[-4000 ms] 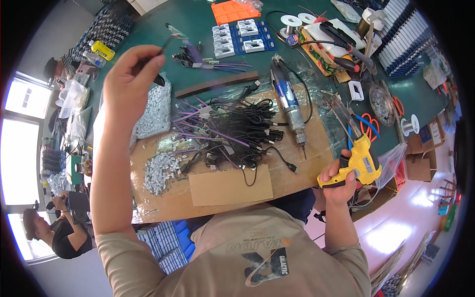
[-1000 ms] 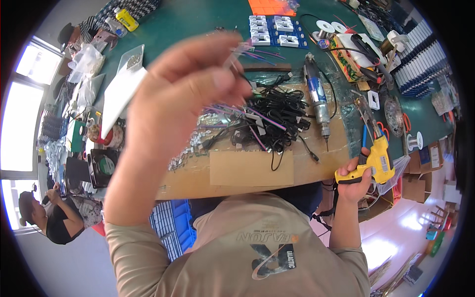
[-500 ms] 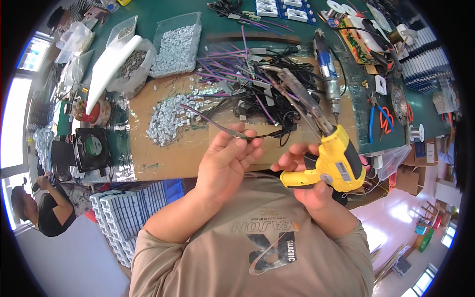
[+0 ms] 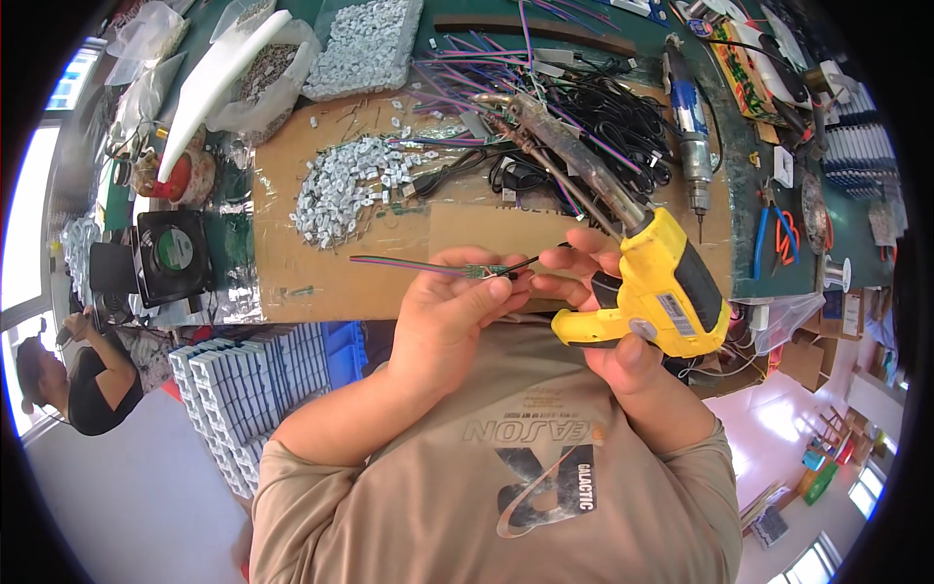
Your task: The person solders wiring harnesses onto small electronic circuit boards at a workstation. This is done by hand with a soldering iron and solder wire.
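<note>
My left hand (image 4: 449,310) pinches a small green circuit board (image 4: 481,272) between thumb and fingers. A flat ribbon of coloured wires (image 4: 397,262) runs off the board to the left, and a thin black cable leads off its right end. In my right hand (image 4: 628,365) is a yellow and black soldering gun (image 4: 671,287), its long stained metal barrel pointing away and up to the left. The right fingertips reach close to the black cable; whether they touch it I cannot tell. Beyond the hands lies a tangle of black cables (image 4: 608,112) with coloured wire ends.
Small white plastic parts (image 4: 345,185) are heaped on the cardboard (image 4: 375,287), with more in a clear tub (image 4: 365,49). A blue electric screwdriver (image 4: 691,117) and pliers (image 4: 764,229) lie to the right. A black fan (image 4: 175,255) stands at left. Another person (image 4: 97,380) sits far left.
The circuit board has turned in my left hand, its ribbon now lying nearly level. My hands have come closer together, right fingertips nearing the black cable. The view has shifted, bringing the bench lower right.
</note>
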The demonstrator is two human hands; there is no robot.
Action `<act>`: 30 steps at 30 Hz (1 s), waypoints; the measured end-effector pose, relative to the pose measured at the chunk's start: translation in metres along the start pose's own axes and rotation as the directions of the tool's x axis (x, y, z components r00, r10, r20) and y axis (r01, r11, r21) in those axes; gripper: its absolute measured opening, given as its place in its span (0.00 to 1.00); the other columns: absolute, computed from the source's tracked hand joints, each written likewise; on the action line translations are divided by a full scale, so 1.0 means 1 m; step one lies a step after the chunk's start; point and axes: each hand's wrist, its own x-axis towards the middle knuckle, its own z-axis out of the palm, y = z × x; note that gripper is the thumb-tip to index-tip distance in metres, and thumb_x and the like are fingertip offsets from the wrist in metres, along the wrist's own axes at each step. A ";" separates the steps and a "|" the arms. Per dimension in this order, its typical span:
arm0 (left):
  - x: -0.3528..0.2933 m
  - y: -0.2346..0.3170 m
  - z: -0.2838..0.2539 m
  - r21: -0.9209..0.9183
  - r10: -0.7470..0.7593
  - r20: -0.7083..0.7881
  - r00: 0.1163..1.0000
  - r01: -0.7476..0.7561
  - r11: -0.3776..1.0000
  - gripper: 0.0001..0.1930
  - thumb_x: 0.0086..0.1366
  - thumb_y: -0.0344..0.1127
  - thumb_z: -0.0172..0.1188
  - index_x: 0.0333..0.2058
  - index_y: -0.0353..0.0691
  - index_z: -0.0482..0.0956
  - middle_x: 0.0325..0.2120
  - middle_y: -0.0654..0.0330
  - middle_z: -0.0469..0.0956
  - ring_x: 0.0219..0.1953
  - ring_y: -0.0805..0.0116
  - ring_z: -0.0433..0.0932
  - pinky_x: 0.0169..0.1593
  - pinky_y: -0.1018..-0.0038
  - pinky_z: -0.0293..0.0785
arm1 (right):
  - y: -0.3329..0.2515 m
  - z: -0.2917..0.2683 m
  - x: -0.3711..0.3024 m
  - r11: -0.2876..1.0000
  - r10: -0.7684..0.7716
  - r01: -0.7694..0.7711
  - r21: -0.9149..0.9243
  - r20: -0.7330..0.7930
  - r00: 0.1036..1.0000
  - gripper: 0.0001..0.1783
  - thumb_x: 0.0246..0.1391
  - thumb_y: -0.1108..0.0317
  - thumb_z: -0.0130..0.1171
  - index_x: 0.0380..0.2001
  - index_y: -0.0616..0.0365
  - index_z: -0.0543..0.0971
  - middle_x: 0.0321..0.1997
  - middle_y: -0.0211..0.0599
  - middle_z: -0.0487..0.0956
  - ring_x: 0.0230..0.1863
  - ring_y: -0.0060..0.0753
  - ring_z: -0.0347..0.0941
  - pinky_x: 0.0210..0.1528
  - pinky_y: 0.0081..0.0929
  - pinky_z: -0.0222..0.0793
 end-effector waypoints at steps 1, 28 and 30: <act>-0.001 0.000 0.001 -0.001 -0.002 -0.004 1.000 0.002 1.000 0.15 0.67 0.23 0.60 0.50 0.37 0.69 0.50 0.48 0.78 0.50 0.57 0.81 0.55 0.63 0.79 | -0.002 0.000 0.000 1.000 0.010 -0.010 -0.028 -0.017 1.000 0.48 0.49 0.46 0.73 0.66 0.56 0.63 0.72 0.44 0.62 0.70 0.47 0.61 0.71 0.50 0.57; -0.006 -0.009 -0.014 0.125 0.017 0.045 0.999 -0.023 0.992 0.13 0.66 0.22 0.60 0.47 0.36 0.73 0.46 0.44 0.81 0.49 0.50 0.82 0.54 0.57 0.79 | -0.012 -0.023 0.002 0.922 -0.053 0.112 -0.372 0.166 0.985 0.47 0.47 0.33 0.69 0.65 0.43 0.69 0.74 0.43 0.61 0.74 0.56 0.55 0.75 0.60 0.44; -0.007 -0.009 -0.014 0.129 0.012 0.039 0.999 -0.017 0.992 0.12 0.66 0.22 0.60 0.47 0.37 0.73 0.46 0.44 0.81 0.49 0.50 0.82 0.54 0.58 0.79 | -0.015 -0.019 -0.002 0.886 0.013 -0.007 -0.465 0.010 1.000 0.48 0.47 0.33 0.68 0.66 0.45 0.68 0.74 0.43 0.61 0.75 0.56 0.54 0.75 0.60 0.45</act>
